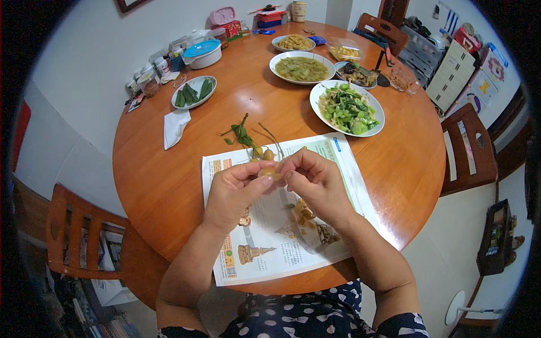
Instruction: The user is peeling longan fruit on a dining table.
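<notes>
Over a printed newspaper sheet (236,270), my left hand (239,190) pinches a small yellowish fruit (267,171) between thumb and fingers. The fingertips of my right hand (315,181) meet at the same fruit and pull at what looks like its peel. Just beyond my hands lie several yellow-green fruits (268,154) on stems, with wilted green leaves (241,134) and a thin bare stem (271,137). Below my right hand, brownish peels or scraps (305,213) rest on the sheet, partly covered by my hand and forearm.
Plates of leafy greens (348,109), green soup-like food (302,69) and dark green pods or wraps (192,93) stand farther back on the round wooden table (148,186). A white napkin (175,129) lies left. A blue-lidded container (203,55) stands by the wall; wooden chairs flank the table.
</notes>
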Demonstrator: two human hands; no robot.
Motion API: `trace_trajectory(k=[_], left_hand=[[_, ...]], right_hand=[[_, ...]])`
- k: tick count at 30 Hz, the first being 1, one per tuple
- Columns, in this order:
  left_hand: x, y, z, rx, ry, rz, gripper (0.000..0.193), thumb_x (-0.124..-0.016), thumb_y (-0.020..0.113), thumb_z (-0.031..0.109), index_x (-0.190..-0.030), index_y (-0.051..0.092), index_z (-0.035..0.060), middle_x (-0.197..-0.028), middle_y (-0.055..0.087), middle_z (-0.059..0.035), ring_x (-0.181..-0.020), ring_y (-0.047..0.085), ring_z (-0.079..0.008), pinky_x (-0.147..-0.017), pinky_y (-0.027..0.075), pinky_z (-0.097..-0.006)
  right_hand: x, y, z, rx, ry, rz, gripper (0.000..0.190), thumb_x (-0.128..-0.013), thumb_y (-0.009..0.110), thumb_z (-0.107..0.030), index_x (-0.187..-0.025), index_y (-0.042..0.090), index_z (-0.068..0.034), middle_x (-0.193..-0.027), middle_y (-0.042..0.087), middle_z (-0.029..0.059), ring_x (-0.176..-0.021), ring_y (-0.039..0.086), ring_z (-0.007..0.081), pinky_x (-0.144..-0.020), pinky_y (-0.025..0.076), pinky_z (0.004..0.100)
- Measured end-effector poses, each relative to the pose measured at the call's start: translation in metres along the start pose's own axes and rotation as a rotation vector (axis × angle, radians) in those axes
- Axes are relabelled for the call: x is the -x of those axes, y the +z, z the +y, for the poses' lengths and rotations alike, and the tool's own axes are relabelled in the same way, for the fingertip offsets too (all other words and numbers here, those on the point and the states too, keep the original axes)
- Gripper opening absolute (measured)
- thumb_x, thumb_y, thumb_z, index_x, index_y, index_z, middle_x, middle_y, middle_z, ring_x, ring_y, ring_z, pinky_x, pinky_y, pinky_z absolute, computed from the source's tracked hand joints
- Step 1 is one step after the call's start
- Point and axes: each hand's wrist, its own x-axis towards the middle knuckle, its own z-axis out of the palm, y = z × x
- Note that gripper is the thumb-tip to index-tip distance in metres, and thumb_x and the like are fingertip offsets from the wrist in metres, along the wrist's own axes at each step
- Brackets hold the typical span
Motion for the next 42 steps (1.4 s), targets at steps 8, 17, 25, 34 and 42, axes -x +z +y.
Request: trace_trajectory(k=[8,17,25,34,42], left_hand=[[-0.002,-0.005,-0.004,0.165,-0.072,-0.071,0.029,-0.09,0.057,0.011,-0.115,0.059,-0.0031,-0.102,0.066,-0.0113,-0.082,0.064,-0.0145,-0.075,0.052,-0.0263],[-0.002,-0.009,-0.001,0.239,-0.089,-0.169,0.029,-0.094,0.052,0.009,-0.119,0.056,-0.0038,-0.111,0.065,-0.0127,-0.095,0.066,-0.0177,-0.084,0.051,-0.0269],[-0.002,-0.009,-0.003,0.31,-0.125,-0.16,0.035,-0.087,0.061,0.016,-0.116,0.058,-0.0023,-0.098,0.065,-0.0103,-0.082,0.063,-0.0141,-0.078,0.052,-0.0272],[-0.003,-0.019,-0.005,0.432,-0.135,-0.254,0.031,-0.091,0.054,0.011,-0.119,0.057,-0.0022,-0.11,0.064,-0.0118,-0.09,0.063,-0.0132,-0.086,0.052,-0.0284],[-0.004,-0.015,-0.005,0.4,-0.126,-0.152,0.032,-0.091,0.055,0.011,-0.119,0.057,-0.0033,-0.109,0.064,-0.0123,-0.092,0.065,-0.0153,-0.086,0.052,-0.0295]], right_hand=[[-0.002,-0.006,-0.006,-0.183,0.157,-0.017,0.005,-0.086,0.052,-0.006,-0.085,0.056,-0.003,-0.092,0.062,0.0079,-0.072,0.056,0.0122,-0.067,0.046,0.0257],[-0.005,-0.011,-0.005,-0.553,0.238,-0.066,0.004,-0.088,0.05,-0.006,-0.086,0.053,-0.005,-0.088,0.065,0.01,-0.071,0.063,0.016,-0.062,0.047,0.0262],[-0.005,-0.013,-0.002,-0.634,0.225,-0.147,0.006,-0.091,0.046,-0.008,-0.091,0.052,-0.005,-0.091,0.064,0.0123,-0.072,0.063,0.0179,-0.061,0.048,0.0259],[-0.007,-0.011,-0.011,-0.562,0.286,-0.082,0.014,-0.091,0.051,-0.012,-0.103,0.051,-0.005,-0.091,0.061,0.0092,-0.076,0.062,0.0171,-0.065,0.049,0.0282],[0.0,0.001,-0.008,0.597,-0.428,-0.042,0.032,-0.073,0.072,-0.008,-0.101,0.058,-0.002,-0.093,0.058,0.0144,-0.083,0.061,0.0285,-0.068,0.049,0.0337]])
